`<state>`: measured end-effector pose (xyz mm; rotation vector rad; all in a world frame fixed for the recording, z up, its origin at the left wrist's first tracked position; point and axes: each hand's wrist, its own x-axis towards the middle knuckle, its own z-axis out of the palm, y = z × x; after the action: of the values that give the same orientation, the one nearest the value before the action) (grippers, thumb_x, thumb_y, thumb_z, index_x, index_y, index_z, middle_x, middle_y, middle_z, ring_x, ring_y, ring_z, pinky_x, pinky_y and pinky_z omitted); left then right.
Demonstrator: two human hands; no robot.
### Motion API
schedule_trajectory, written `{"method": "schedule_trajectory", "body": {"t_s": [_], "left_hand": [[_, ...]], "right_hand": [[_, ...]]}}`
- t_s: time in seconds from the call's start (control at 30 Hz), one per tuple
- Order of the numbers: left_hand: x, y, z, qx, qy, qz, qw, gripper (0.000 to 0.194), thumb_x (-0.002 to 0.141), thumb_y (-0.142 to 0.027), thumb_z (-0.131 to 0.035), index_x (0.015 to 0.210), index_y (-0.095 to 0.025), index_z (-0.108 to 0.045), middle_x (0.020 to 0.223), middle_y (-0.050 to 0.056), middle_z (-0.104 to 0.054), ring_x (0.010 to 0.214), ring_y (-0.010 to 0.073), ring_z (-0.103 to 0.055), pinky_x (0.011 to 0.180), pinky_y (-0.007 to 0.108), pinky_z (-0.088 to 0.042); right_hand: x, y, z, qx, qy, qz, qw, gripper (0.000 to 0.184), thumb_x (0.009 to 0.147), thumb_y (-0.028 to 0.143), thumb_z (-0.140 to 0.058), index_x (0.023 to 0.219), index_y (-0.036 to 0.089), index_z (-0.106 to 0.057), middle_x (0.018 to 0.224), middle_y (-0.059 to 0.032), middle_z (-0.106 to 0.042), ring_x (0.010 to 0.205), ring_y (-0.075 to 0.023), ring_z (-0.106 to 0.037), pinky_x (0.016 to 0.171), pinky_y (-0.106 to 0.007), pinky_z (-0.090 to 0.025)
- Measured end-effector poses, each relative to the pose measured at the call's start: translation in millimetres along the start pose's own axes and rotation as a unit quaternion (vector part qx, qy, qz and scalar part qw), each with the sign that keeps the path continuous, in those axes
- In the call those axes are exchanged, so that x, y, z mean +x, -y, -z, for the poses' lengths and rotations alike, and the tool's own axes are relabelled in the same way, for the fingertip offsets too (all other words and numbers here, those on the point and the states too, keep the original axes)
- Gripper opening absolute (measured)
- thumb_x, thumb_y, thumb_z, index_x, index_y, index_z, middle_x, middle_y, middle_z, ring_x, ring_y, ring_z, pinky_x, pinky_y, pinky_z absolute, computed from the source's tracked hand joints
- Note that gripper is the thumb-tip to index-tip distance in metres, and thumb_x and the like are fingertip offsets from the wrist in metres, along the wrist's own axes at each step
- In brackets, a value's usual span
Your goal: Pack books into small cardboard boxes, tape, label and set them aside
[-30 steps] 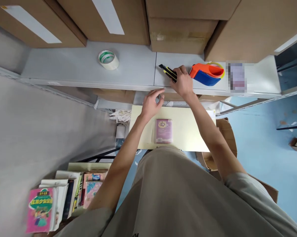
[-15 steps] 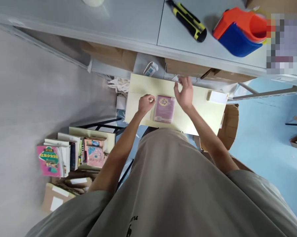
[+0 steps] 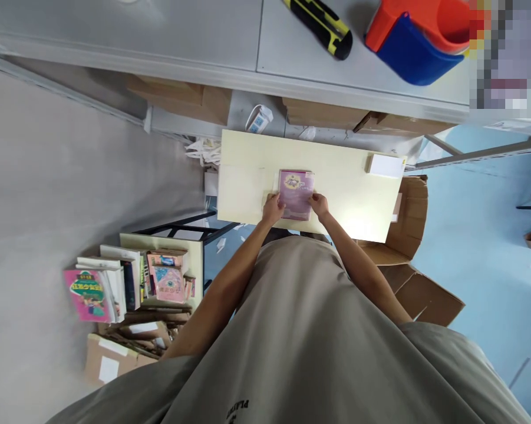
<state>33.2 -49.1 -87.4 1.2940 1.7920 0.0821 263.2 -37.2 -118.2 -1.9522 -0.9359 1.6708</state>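
Observation:
A purple book (image 3: 296,197) with a pale oval emblem lies flat on the cream-coloured table (image 3: 345,200), in what looks like a clear sleeve that shows a little past its left side. My left hand (image 3: 273,208) is closed at the book's lower left edge, thumb on the cover side. At the right edge my right hand (image 3: 319,204) pinches the border between thumb and fingers. The undersides of both hands' fingers are hidden.
A white box (image 3: 386,165) sits at the table's right end. Behind runs a grey shelf with a yellow-black box cutter (image 3: 325,26) and a red-blue tape dispenser (image 3: 413,44). Several books (image 3: 135,277) stand at the left; an open cardboard box (image 3: 409,221) is at the right.
Both hands have come down onto the book's side edges. My right hand was raised off to the book's right, and my left hand was above its left side.

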Motion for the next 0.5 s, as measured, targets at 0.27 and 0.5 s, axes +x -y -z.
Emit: {"method": "schedule_trajectory", "body": {"t_s": [0.27,0.5], "left_hand": [[4,-11,-20.4,-0.105,-0.006,0.017,0.994,0.062,0.096,-0.018,-0.076,0.158,-0.011,-0.076,0.152,0.022,-0.07,0.135,0.0351,-0.076,0.135,0.052,-0.055],[-5,-32,-15.3,-0.217,-0.009,0.034,0.975,0.055,0.112,-0.053,-0.067,0.152,-0.017,-0.077,0.144,0.02,-0.082,0.133,0.0324,-0.081,0.117,0.049,-0.067]], "right_hand": [[-31,-3,-5,0.126,0.043,-0.024,0.991,0.043,0.085,0.049,-0.091,0.112,0.024,-0.07,0.111,-0.009,-0.088,0.096,-0.0263,-0.081,0.087,-0.045,-0.073],[-39,33,44,0.094,0.062,0.048,0.992,0.049,0.072,0.055,-0.103,0.099,0.024,-0.076,0.097,-0.0034,-0.087,0.104,-0.0311,-0.081,0.101,-0.05,-0.072]]}}
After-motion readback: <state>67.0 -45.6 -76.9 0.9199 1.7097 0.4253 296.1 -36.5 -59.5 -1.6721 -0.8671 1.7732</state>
